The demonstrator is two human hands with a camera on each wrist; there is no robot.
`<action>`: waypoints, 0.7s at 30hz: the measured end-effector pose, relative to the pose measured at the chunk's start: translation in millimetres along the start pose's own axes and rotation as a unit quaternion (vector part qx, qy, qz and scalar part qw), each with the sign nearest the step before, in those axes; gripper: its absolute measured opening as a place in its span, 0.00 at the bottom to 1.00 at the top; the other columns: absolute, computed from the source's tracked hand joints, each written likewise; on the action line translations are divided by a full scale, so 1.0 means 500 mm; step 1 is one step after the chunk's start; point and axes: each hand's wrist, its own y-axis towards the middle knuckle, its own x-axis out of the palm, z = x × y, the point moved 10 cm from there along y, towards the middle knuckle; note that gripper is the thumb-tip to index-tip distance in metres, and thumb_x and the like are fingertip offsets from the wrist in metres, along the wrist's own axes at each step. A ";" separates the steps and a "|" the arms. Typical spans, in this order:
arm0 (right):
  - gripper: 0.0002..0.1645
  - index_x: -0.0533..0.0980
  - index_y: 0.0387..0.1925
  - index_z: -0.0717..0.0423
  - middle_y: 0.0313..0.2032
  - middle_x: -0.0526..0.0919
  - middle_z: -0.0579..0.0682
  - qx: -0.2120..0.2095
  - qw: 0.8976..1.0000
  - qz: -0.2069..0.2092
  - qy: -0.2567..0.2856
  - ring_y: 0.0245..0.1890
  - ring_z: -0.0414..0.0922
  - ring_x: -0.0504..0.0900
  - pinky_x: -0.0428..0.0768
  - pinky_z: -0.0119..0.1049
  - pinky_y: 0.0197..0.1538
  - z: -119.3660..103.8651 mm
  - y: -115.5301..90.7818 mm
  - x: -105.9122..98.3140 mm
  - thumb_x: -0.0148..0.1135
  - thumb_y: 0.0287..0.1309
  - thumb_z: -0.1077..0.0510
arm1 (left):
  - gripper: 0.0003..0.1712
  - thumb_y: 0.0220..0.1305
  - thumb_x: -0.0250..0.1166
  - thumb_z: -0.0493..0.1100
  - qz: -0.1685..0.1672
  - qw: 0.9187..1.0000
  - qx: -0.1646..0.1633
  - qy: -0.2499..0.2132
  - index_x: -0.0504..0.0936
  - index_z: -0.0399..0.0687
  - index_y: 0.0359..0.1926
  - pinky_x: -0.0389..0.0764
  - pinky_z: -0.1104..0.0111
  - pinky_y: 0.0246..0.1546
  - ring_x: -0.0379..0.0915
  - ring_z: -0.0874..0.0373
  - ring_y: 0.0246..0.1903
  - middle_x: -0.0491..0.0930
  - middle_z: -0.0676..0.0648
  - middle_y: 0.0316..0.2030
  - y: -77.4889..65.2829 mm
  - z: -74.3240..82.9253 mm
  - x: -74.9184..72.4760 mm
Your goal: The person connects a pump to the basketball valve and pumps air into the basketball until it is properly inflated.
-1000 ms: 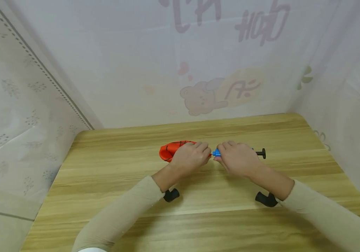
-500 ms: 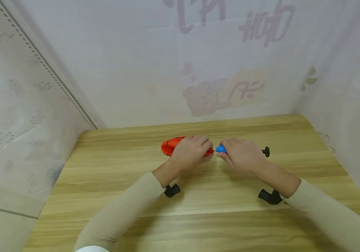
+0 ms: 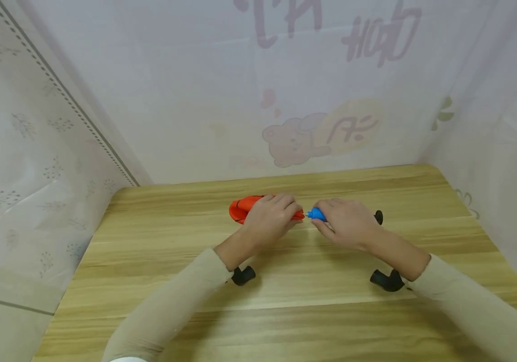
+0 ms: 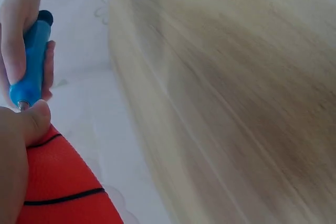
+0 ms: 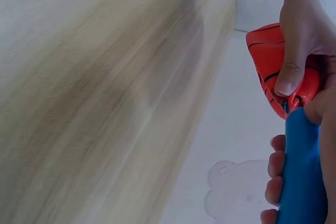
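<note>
My left hand [image 3: 271,217] grips a limp, folded red basketball [image 3: 240,208] with black lines, its thumb pressing near the ball's end in the right wrist view. My right hand [image 3: 347,223] is wrapped round a blue hand pump [image 3: 318,214], its fingers along the barrel [image 5: 302,182]. A thin metal needle [image 3: 305,214] bridges the small gap between pump and ball. The pump's black handle [image 3: 378,217] pokes out beyond the right hand. Both things are held up over the back half of the table. Much of the ball lies hidden under the left hand.
The wood-grain table [image 3: 285,322] stretches from the person to a pale patterned curtain [image 3: 195,100] close behind its back edge. Black angled pieces [image 3: 243,275] show under both sleeve cuffs.
Both hands have moved slightly toward the back of the table. More of the needle shows between pump and ball, and less of the black handle's rod shows past the right hand.
</note>
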 end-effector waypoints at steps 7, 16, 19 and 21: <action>0.17 0.74 0.40 0.58 0.24 0.68 0.42 -0.013 0.999 -0.014 -0.042 0.21 0.38 0.65 0.67 0.29 0.24 -0.015 0.002 -0.005 0.59 0.72 0.47 | 0.13 0.63 0.74 0.50 -0.006 0.999 0.020 0.038 0.85 0.44 0.38 0.81 0.73 0.36 0.79 0.59 0.37 0.79 0.51 0.35 0.008 0.023 -0.009; 0.18 0.71 0.33 0.55 0.22 0.65 0.41 -0.007 0.998 -0.040 -0.055 0.21 0.39 0.64 0.64 0.29 0.22 -0.022 0.001 0.002 0.59 0.72 0.47 | 0.14 0.63 0.74 0.49 -0.027 0.999 0.017 0.027 0.84 0.43 0.39 0.81 0.75 0.40 0.79 0.59 0.41 0.81 0.50 0.37 0.005 0.032 0.013; 0.17 0.71 0.33 0.55 0.21 0.65 0.42 0.002 0.997 -0.050 -0.051 0.20 0.39 0.63 0.62 0.29 0.22 -0.021 0.003 0.010 0.59 0.72 0.46 | 0.15 0.63 0.73 0.50 -0.030 0.999 0.013 0.023 0.84 0.43 0.39 0.81 0.76 0.38 0.78 0.59 0.40 0.81 0.50 0.38 0.003 0.033 0.017; 0.17 0.72 0.33 0.55 0.21 0.64 0.41 0.010 0.997 -0.060 -0.045 0.20 0.38 0.63 0.62 0.29 0.21 -0.021 0.004 0.019 0.59 0.72 0.46 | 0.14 0.64 0.72 0.50 -0.032 0.999 0.015 0.021 0.84 0.44 0.38 0.79 0.78 0.35 0.77 0.60 0.39 0.81 0.50 0.38 0.002 0.035 0.021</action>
